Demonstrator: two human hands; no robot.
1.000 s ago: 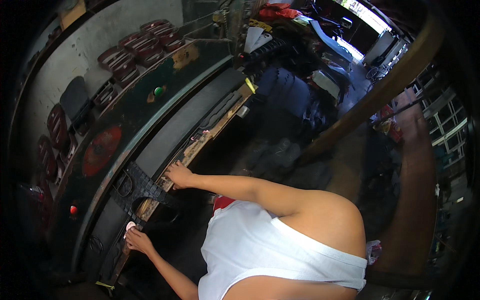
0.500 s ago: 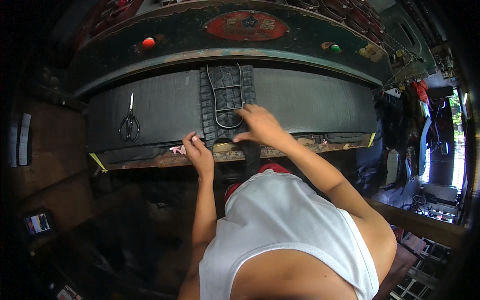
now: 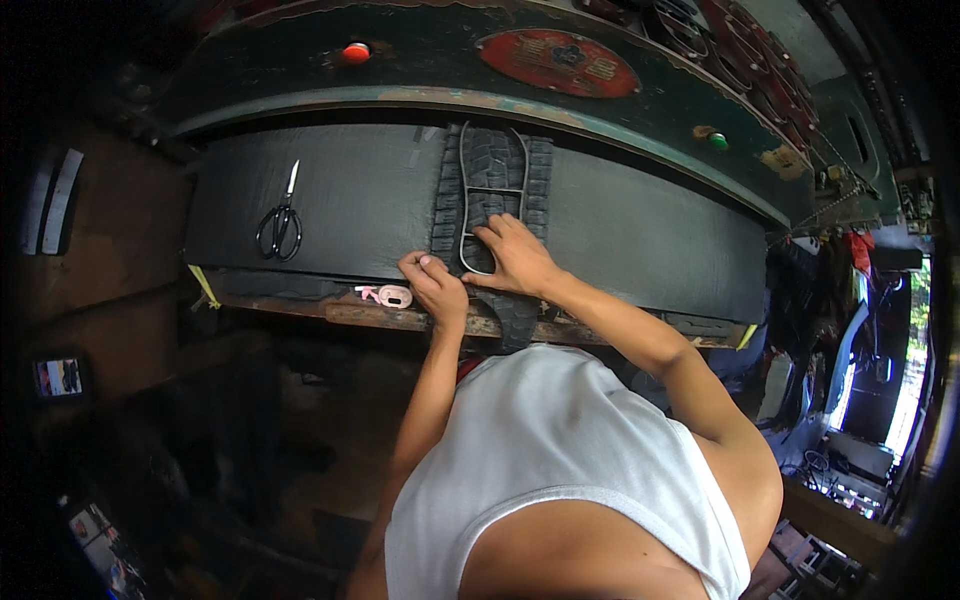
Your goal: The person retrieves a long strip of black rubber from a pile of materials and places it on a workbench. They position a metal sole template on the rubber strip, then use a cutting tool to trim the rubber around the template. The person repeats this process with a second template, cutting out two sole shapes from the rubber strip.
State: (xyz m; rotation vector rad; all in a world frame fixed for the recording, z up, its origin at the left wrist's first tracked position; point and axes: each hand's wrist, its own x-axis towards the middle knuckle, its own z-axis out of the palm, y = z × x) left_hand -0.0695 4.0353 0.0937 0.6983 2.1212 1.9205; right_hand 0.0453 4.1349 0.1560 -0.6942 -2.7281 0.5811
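Observation:
A strip of black tyre tread rubber (image 3: 538,195) lies front to back across the dark pad, its near end hanging over the front edge. On top of it rests a sole-shaped metal cutting die (image 3: 497,189) with thin crossbars. My right hand (image 3: 520,262) grips the die's near end, fingers over the rim and thumb at the rounded tip. My left hand (image 3: 437,288) is curled beside the strip's near left edge, fingertips drawn together; whether anything is between them is hidden. Black-handled scissors (image 3: 279,230) lie on the pad to the left, blades pointing away.
The green machine beam (image 3: 440,70) spans the back above the pad (image 3: 640,220), with a red button (image 3: 357,53) and a green button (image 3: 718,141). A small pink oval object (image 3: 395,296) sits on the worn front ledge. Yellow ties (image 3: 205,287) hang at the corners.
My right hand has come down onto the die's near end and closed on it. My left hand's fingers have drawn together. The whole view has shifted and tilted.

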